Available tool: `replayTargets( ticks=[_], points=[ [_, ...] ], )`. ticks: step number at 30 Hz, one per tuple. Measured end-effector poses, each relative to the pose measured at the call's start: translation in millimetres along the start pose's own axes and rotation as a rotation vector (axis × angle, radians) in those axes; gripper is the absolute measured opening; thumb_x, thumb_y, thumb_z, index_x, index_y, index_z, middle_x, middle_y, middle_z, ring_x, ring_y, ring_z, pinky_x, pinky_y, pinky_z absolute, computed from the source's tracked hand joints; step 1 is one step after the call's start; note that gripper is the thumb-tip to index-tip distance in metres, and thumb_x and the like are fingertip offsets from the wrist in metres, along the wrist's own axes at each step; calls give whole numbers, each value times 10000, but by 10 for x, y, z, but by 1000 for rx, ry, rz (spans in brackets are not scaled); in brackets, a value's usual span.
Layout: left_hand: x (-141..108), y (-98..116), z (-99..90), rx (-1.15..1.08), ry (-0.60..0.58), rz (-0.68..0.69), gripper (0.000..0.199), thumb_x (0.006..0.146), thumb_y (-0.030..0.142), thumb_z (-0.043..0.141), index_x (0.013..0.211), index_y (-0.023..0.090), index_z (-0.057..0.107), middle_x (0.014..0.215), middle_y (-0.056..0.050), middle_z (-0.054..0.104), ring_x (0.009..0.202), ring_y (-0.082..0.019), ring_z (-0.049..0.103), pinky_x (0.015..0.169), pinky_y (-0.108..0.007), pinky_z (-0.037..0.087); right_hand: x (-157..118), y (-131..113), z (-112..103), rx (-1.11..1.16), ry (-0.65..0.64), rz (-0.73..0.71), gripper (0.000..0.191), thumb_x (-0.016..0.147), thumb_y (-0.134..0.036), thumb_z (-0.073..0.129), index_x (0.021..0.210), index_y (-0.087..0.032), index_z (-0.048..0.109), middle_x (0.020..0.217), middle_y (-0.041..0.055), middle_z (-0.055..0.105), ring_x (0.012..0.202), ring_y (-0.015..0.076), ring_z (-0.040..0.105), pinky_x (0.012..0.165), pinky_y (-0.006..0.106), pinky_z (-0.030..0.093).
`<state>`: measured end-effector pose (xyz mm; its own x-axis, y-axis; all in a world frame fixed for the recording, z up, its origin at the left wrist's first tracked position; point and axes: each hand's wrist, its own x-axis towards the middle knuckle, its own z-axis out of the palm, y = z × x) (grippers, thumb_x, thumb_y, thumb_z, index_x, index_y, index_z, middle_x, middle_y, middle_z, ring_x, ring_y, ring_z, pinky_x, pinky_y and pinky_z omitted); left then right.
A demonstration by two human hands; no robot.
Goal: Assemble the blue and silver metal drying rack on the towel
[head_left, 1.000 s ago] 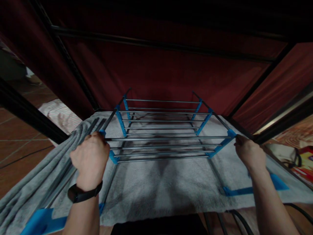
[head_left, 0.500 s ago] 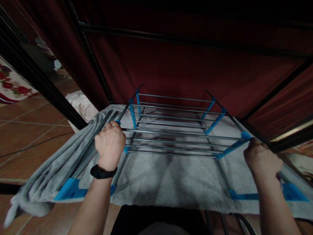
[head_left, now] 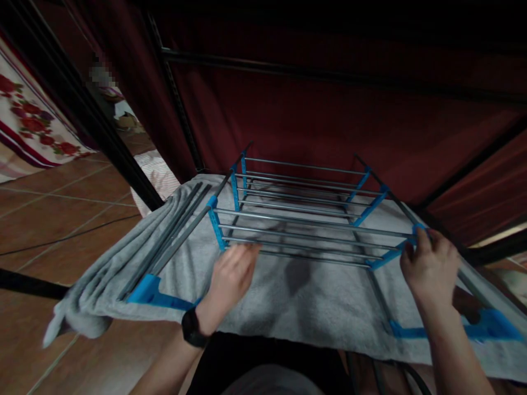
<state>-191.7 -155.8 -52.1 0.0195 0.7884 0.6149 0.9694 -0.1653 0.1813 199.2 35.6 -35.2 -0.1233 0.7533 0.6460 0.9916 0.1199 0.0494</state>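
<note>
A rack of grey metal tubes with blue plastic brackets lies on a grey plush blanket. My left hand, with a black band at the wrist, is over the rack's near left part. Its fingers are loosely bent beside the lowest front rod, and I see nothing held in them. On the right, my right hand grips the blue bracket where the front crossbar meets the side tube. Thumb and fingers lie on either side of that joint.
Loose grey tubes lie on the blanket's left side. Dark red curtains hang behind a black metal frame. A floral cloth, a striped cloth and a cable are on the left, above or on the tiled floor.
My left hand has let go of the left side tube and moved right, towards the lower front rods. My right hand has shifted slightly up the side tube onto the blue bracket.
</note>
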Motion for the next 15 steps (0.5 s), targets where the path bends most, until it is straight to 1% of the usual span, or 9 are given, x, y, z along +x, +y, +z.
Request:
replayTargets(
  ticks=[2, 3, 5, 7, 9, 10, 12, 13, 15],
  points=[
    [-582, 67, 145, -79, -130, 145, 336, 956, 104, 443, 1176, 195, 680, 812, -58, 711, 761, -194, 671, 695, -297, 540, -172, -109, 100, 198, 52, -80, 469, 975, -323, 422, 1382, -126, 545, 1361, 198, 542, 1203, 328, 513, 994, 492, 424],
    [-905, 65, 195, -101, -177, 180, 330, 948, 102, 449, 1150, 200, 690, 820, -52, 730, 778, -191, 694, 718, -296, 557, -291, -189, 153, 296, 53, -113, 440, 974, -313, 423, 1351, -140, 570, 1324, 178, 566, 1189, 310, 526, 1001, 485, 435],
    [-1560, -24, 223, -126, -181, 157, 355, 925, 85, 430, 1103, 225, 703, 898, -50, 770, 861, -196, 736, 740, -280, 578, -590, -382, 264, 465, 16, -159, 386, 981, -291, 419, 1298, -163, 599, 1241, 144, 607, 1153, 276, 550, 986, 456, 465],
    [-2140, -224, 138, -173, -206, -2, 333, 920, 114, 431, 1045, 256, 704, 873, -26, 779, 779, -179, 749, 679, -246, 586, -938, -592, 377, 592, -81, -218, 353, 983, -252, 410, 1266, -181, 609, 1214, 126, 620, 1140, 253, 564, 980, 439, 482],
    [-2537, -500, -50, -180, -202, -312, 235, 924, 200, 471, 925, 284, 690, 820, 7, 770, 654, -163, 732, 563, -220, 563, -1287, -781, 491, 679, -190, -249, 352, 979, -203, 388, 1247, -206, 615, 1212, 110, 626, 1133, 234, 580, 978, 425, 493],
    [-2638, -649, -170, -105, -185, -505, 217, 935, 252, 471, 903, 292, 682, 831, 8, 770, 635, -171, 728, 526, -230, 549, -1449, -859, 547, 706, -233, -259, 357, 974, -188, 386, 1244, -218, 618, 1207, 103, 631, 1129, 230, 589, 975, 421, 499],
    [-2626, -944, -418, 124, -139, -846, 232, 951, 351, 449, 926, 272, 667, 896, -31, 759, 696, -221, 732, 593, -303, 563, -1728, -982, 654, 718, -292, -277, 373, 962, -174, 392, 1249, -237, 622, 1203, 95, 639, 1134, 235, 599, 972, 426, 507],
    [-2521, -1082, -528, 215, -147, -902, 262, 952, 383, 435, 954, 249, 660, 943, -64, 747, 753, -253, 729, 651, -347, 566, -1842, -1026, 703, 714, -312, -284, 380, 957, -170, 396, 1252, -241, 625, 1205, 94, 642, 1138, 241, 603, 970, 429, 510],
    [-2179, -1330, -687, 366, -169, -889, 319, 954, 385, 380, 1036, 217, 639, 1083, -126, 702, 1016, -332, 681, 822, -422, 545, -2016, -1090, 787, 697, -338, -300, 390, 952, -162, 395, 1252, -241, 631, 1212, 93, 647, 1140, 246, 611, 961, 426, 518]
  ],
)
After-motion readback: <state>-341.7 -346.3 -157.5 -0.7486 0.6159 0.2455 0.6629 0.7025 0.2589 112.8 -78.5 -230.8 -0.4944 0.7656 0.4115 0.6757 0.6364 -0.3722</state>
